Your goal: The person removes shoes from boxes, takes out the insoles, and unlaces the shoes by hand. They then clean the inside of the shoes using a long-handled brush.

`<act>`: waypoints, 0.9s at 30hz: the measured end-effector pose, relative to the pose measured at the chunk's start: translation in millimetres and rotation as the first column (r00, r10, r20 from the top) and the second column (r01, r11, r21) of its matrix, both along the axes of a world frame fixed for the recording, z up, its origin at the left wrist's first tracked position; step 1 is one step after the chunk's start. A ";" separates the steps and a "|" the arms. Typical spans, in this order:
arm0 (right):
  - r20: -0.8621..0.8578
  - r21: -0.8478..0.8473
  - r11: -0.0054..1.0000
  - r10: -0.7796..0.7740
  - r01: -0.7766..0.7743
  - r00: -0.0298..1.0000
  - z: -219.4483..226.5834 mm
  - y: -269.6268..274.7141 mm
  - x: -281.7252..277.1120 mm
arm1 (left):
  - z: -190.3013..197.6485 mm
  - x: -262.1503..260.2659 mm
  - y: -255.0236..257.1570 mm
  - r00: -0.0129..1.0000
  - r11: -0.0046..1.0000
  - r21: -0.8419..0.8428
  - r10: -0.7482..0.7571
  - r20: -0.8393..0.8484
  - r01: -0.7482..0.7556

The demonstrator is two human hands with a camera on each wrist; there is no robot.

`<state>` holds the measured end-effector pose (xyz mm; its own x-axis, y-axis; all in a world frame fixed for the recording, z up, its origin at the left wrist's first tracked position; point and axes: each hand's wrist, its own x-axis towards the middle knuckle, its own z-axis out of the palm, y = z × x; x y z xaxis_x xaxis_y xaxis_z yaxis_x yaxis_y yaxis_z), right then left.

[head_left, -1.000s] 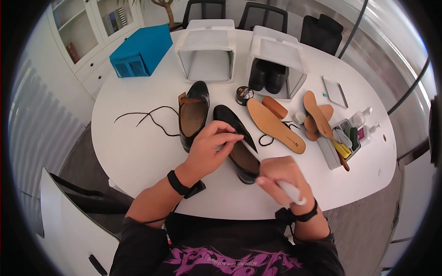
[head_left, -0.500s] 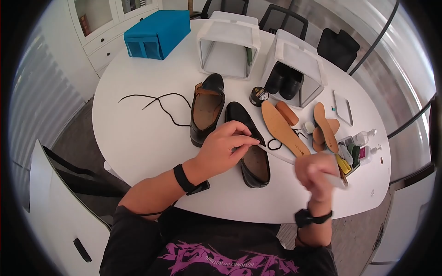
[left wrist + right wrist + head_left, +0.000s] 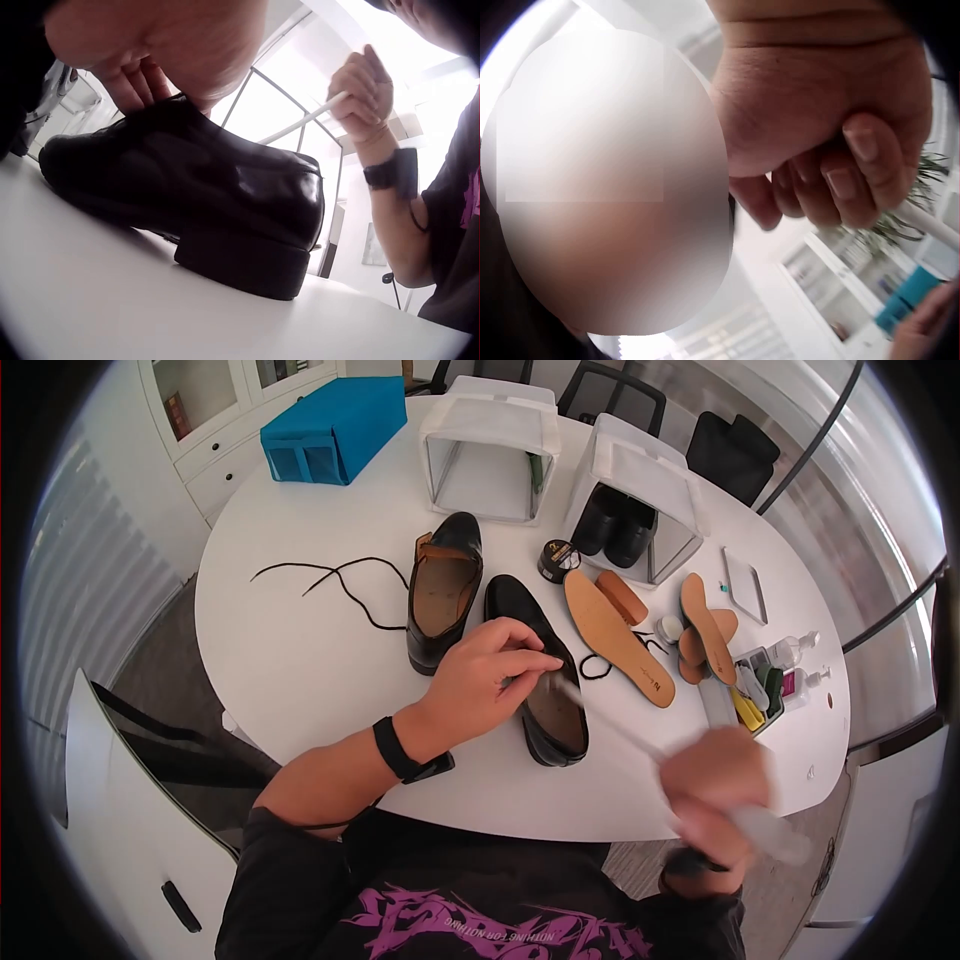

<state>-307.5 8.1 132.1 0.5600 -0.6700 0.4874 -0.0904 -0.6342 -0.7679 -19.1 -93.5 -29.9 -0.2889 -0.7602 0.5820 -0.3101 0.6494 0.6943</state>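
Observation:
At the opening of a laceless black shoe (image 3: 512,603), my left hand (image 3: 482,680) pinches the upper between thumb and fingers. In the left wrist view the fingertips of that hand (image 3: 161,37) are at the top of the shoe (image 3: 172,180), whose heel stands on the table. My right hand (image 3: 718,785), blurred, grips a long white stick (image 3: 622,732) to the right of the shoe. The stick's far end reaches the shoe opening. In the right wrist view the fingers of this hand (image 3: 817,112) curl round the stick (image 3: 930,225).
Another black shoe (image 3: 443,595) stands left, beside loose laces (image 3: 345,585). Behind are a blue box (image 3: 340,435) and two white boxes, one holding black shoes (image 3: 628,535). To the right lie insoles (image 3: 620,645), a brush (image 3: 622,598), a round tin (image 3: 558,561) and a caddy (image 3: 755,690).
My right hand has moved right and toward my body with the stick, away from the shoe. My left hand keeps its pinch there. The head view has shifted.

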 end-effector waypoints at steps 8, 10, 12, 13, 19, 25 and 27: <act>-0.327 0.053 0.892 0.440 -0.449 0.836 46.0 4.8 -4.3 | 1.6 3.3 1.7 0.999 0.999 0.022 0.028 -0.018 -0.027; -0.053 0.208 0.624 0.776 -0.753 0.628 63.9 -12.2 -13.7 | -0.3 4.1 0.8 1.000 1.000 -0.001 0.024 -0.014 -0.024; -0.017 0.247 0.628 0.764 -0.738 0.645 60.0 -25.2 -36.1 | 0.1 1.9 -0.7 1.000 0.999 -0.032 0.015 -0.020 -0.016; 0.021 0.286 0.625 0.754 -0.727 0.656 53.6 -29.7 -43.7 | 0.4 2.3 0.0 1.000 0.999 -0.025 0.019 -0.008 -0.020; -0.194 0.116 0.986 -0.099 0.123 0.976 -47.3 -30.5 14.2 | 1.5 1.4 1.3 1.000 0.999 -0.033 0.021 0.005 -0.020; 0.332 0.110 0.990 0.045 -0.086 0.942 -2.5 23.1 -24.4 | 1.6 1.3 1.2 0.999 0.999 -0.031 0.030 0.022 -0.029; 0.128 0.198 0.850 0.471 -0.487 0.873 37.6 8.1 -60.8 | 1.7 0.5 0.1 0.999 0.999 -0.035 0.029 0.023 -0.028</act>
